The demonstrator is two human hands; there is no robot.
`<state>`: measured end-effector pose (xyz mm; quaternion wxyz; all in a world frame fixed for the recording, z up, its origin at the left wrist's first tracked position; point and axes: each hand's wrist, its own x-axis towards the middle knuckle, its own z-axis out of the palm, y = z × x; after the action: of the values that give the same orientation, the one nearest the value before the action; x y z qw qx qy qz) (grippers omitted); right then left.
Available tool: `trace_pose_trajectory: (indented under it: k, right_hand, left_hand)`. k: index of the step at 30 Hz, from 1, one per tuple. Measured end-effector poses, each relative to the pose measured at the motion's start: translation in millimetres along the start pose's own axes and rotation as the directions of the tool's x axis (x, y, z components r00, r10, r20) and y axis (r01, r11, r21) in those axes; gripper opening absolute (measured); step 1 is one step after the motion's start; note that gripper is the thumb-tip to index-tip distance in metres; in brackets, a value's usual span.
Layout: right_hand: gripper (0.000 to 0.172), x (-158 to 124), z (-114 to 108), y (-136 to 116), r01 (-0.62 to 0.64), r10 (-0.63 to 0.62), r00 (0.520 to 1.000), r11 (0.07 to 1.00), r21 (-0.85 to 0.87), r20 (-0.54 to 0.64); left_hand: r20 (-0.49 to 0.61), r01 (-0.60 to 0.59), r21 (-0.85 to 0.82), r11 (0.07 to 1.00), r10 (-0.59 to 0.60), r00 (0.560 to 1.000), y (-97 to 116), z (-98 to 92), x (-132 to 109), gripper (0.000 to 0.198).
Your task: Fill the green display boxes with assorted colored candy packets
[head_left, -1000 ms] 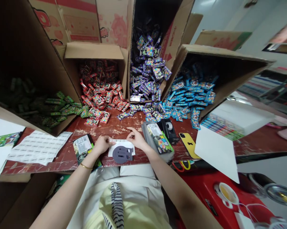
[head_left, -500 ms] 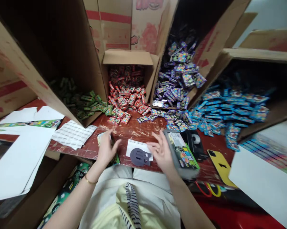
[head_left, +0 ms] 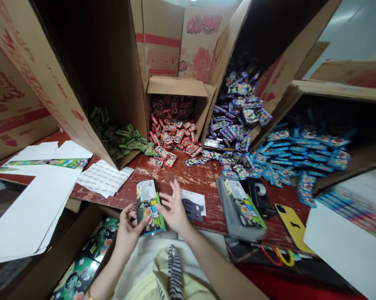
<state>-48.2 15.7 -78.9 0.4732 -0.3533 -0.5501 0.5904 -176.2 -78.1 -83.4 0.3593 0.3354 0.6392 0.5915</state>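
Note:
My left hand (head_left: pixel 127 231) grips the lower edge of a flat printed pack (head_left: pixel 149 205) with a white label at its top, at the red table's near edge. My right hand (head_left: pixel 174 208) hovers just right of that pack with fingers spread, touching its side. Beside it lies a white label slip with a grey plastic piece (head_left: pixel 192 206) on it. Further right sits a stack of the same printed packs (head_left: pixel 240 206).
Four tilted cardboard boxes spill small packets: green (head_left: pixel 122 139), red (head_left: pixel 172 133), purple (head_left: pixel 234 121), blue (head_left: pixel 300 154). A label sheet (head_left: pixel 104 178) and white card blanks (head_left: pixel 28 208) lie left. A tape dispenser (head_left: pixel 260 193), yellow phone (head_left: pixel 292 223) and scissors (head_left: pixel 273 255) lie right.
Both hands left the white label slip and moved left. My left hand took hold of the printed pack and my right hand came over beside it. The view swung left.

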Motion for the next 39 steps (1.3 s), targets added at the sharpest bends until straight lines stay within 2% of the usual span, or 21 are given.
trace_pose_trajectory:
  k: [3, 6, 9, 13, 15, 17, 21, 24, 26, 28, 31, 33, 36, 37, 39]
  right_hand:
    - [0.096, 7, -18, -35, -0.012, 0.023, 0.985, 0.998, 0.070, -0.171]
    - [0.089, 1, -31, -60, 0.033, -0.007, 0.984, 0.990, 0.141, -0.176]
    - [0.083, -22, -34, -74, 0.065, -0.044, 0.993, 0.978, 0.199, -0.106]
    - [0.080, -57, -28, -91, 0.125, -0.107, 0.990, 0.971, 0.206, -0.097]
    - [0.081, -66, -25, -100, 0.167, -0.148, 0.983, 0.966, 0.198, -0.105]
    - [0.083, -71, -23, -108, 0.188, -0.172, 0.981, 0.961, 0.204, -0.094]
    - [0.087, -72, -25, -115, 0.190, -0.171, 0.981, 0.952, 0.240, -0.096]
    - [0.087, -67, -29, -117, 0.135, -0.102, 0.987, 0.950, 0.281, -0.128]
    - [0.086, -62, -34, -117, 0.089, -0.044, 0.987, 0.950, 0.299, -0.152]
    - [0.087, -57, -40, -118, 0.049, 0.006, 0.986, 0.943, 0.328, -0.165]
    - [0.089, -52, -49, -118, -0.001, 0.066, 0.985, 0.927, 0.374, -0.162]
    - [0.089, -53, -54, -118, -0.011, 0.075, 0.985, 0.927, 0.375, -0.158]
    - [0.087, -57, -54, -116, 0.080, -0.019, 0.979, 0.953, 0.294, -0.204]
    - [0.086, -60, -53, -115, 0.138, -0.081, 0.968, 0.962, 0.235, -0.238]
    - [0.083, -65, -49, -110, 0.261, -0.229, 0.925, 0.963, 0.068, -0.302]
  left_hand:
    - [0.124, 0.079, -0.077, 0.994, -0.069, 0.990, 12, 7.8, -45, 0.076]
    - [0.236, 0.128, -0.067, 0.990, -0.108, 0.966, 27, 14.2, -71, 0.079]
    - [0.219, 0.062, -0.055, 0.997, -0.048, 0.975, 50, 20.5, -62, 0.073]
    - [0.265, -0.080, -0.021, 0.997, 0.083, 0.961, 89, 32.6, -32, 0.035]
    - [0.280, -0.121, -0.076, 0.990, 0.137, 0.950, 103, 41.1, -24, 0.020]
    - [0.263, -0.147, -0.171, 0.974, 0.189, 0.946, 111, 50.0, -23, 0.018]
    - [0.236, -0.165, -0.288, 0.943, 0.237, 0.943, 116, 61.6, -25, 0.024]
    - [0.270, -0.046, -0.314, 0.948, 0.136, 0.953, 114, 62.8, -23, 0.025]
    - [0.317, 0.039, -0.260, 0.965, 0.047, 0.947, 113, 61.5, -22, 0.028]
    - [0.347, 0.075, -0.188, 0.979, -0.005, 0.938, 113, 60.1, -20, 0.025]
    - [0.354, 0.057, -0.126, 0.990, -0.009, 0.935, 115, 59.3, -21, 0.025]
    - [0.369, -0.009, -0.094, 0.996, 0.043, 0.928, 116, 59.9, -23, 0.024]
    - [0.372, -0.143, -0.062, 0.988, 0.156, 0.915, 114, 62.0, -28, 0.017]
    - [0.365, -0.154, -0.062, 0.986, 0.166, 0.916, 113, 63.0, -29, 0.015]
    - [0.364, -0.105, -0.075, 0.992, 0.125, 0.923, 109, 64.9, -30, 0.020]
